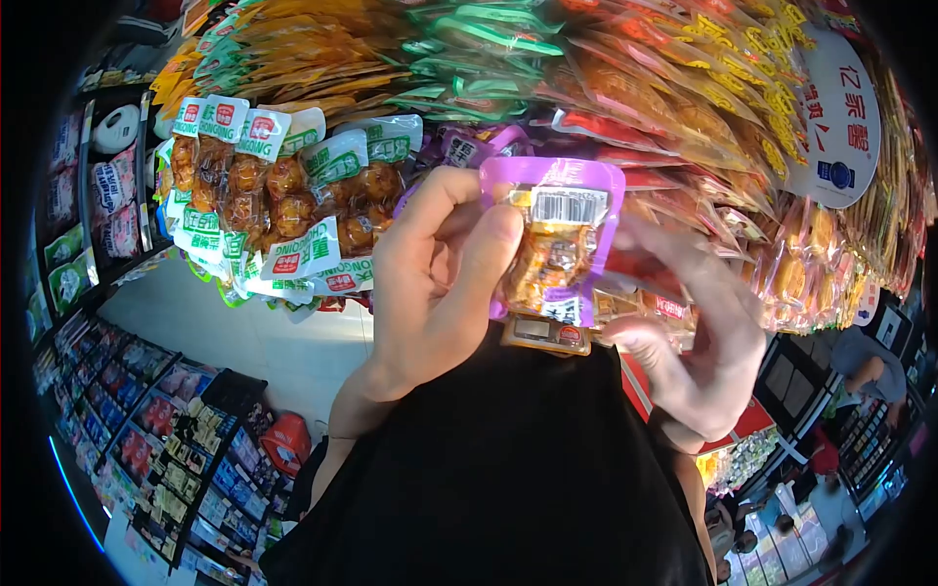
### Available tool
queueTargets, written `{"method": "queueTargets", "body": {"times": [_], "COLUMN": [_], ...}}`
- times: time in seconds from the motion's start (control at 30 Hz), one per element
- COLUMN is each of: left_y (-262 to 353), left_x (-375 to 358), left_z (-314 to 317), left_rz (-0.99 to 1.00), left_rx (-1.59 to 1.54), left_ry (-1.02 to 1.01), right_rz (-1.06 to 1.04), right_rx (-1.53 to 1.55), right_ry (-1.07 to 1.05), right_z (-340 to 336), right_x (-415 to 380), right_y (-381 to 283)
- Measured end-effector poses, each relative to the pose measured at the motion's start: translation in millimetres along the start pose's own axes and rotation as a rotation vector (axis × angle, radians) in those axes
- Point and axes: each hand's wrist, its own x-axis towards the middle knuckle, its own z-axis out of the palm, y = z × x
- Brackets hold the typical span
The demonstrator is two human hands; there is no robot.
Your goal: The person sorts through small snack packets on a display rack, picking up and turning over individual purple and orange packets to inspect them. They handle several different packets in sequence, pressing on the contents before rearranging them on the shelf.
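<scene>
My left hand (445,273) pinches a small purple-edged snack packet (559,239) between thumb and fingers, its barcode facing me. Through the clear part, orange-brown food shows. My right hand (699,332) is just right of the packet, apart from it, fingers curved and spread with nothing seen between them; it is partly blurred. Below the packet, close to my dark top, lies another small brown packet (545,334). More purple packets (464,148) sit behind my left hand, partly hidden by it.
White-and-green packs of round brown food (283,195) are heaped at left. Rows of orange, green and red packets (674,98) fill the back, with a white oval sign (840,117) at right. Shelves of goods (166,430) stand lower left; a person (870,366) is at far right.
</scene>
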Motion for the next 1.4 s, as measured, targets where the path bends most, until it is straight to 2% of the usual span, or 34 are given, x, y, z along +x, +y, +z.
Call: {"method": "queueTargets", "body": {"times": [0.07, 0.13, 0.2, 0.27, 0.4, 0.47, 0.53, 0.6, 0.73, 0.8, 0.93, 1.03, 1.1, 1.17, 1.27, 1.37, 1.4], "left_y": [-2.6, -6.0, -11.7, -17.3, -0.3, 1.3, 0.4, 6.5, 12.2, 12.4, 12.9, 12.4, 11.3, 9.6, 3.6, 4.7, 5.9], "left_x": [-3.3, -5.9, -8.5, -11.3, -19.4, -25.0, -26.9, -28.1, -31.3, -31.2, -29.9, -28.5, -28.1, -28.7, -29.4, -28.4, -27.6], "left_z": [2.1, 3.2, 1.0, -5.7, 11.5, 7.6, 3.5, -1.6, -8.1, -11.6, -12.6, -7.6, -5.2, -4.1, -7.7, -14.0, -15.7], "left_rz": [0.059, 0.087, 0.120, 0.143, 0.034, 0.016, 0.051, 0.124, 0.227, 0.262, 0.270, 0.256, 0.183, 0.152, 0.119, 0.123, 0.130], "left_rx": [-0.028, -0.078, -0.127, -0.189, -0.249, -0.132, -0.126, 0.045, 0.184, 0.259, 0.339, 0.240, 0.020, -0.051, -0.162, -0.184, -0.163], "left_ry": [-0.003, -0.009, -0.016, -0.154, -0.129, -0.137, -0.125, -0.146, -0.125, -0.134, -0.162, -0.164, -0.140, -0.129, -0.131, -0.169, -0.191], "right_rz": [0.223, 0.208, 0.345, 0.258, 0.229, 0.173, 0.190, 0.130, 0.141, 0.176, 0.179, 0.120, 0.122, 0.125, 0.211, 0.219, 0.094], "right_rx": [0.398, 0.347, 0.576, 0.665, 0.773, 0.794, 0.827, 0.819, 0.916, 1.081, 1.137, 1.079, 1.088, 1.099, 1.080, 0.949, 0.854], "right_ry": [0.034, 0.007, 0.065, 0.117, 0.128, 0.064, 0.048, -0.021, -0.066, 0.071, 0.087, 0.072, 0.083, 0.094, 0.043, -0.138, -0.162], "right_z": [15.4, 17.5, 23.4, 31.0, 30.1, 27.8, 25.7, 23.8, 27.0, 33.4, 33.6, 31.1, 32.6, 31.9, 24.8, 15.2, 17.4], "right_x": [-4.4, -5.2, -6.5, -8.6, -9.8, -10.2, -7.1, -3.2, -1.4, 2.9, -1.0, -0.3, -0.1, -0.6, -2.0, -3.8, -1.9], "right_y": [-7.0, -6.2, -8.8, -3.6, -1.2, 2.9, 0.6, 5.4, 4.7, -1.8, 2.5, 7.5, 5.5, 3.0, -0.5, -3.9, 0.4]}}
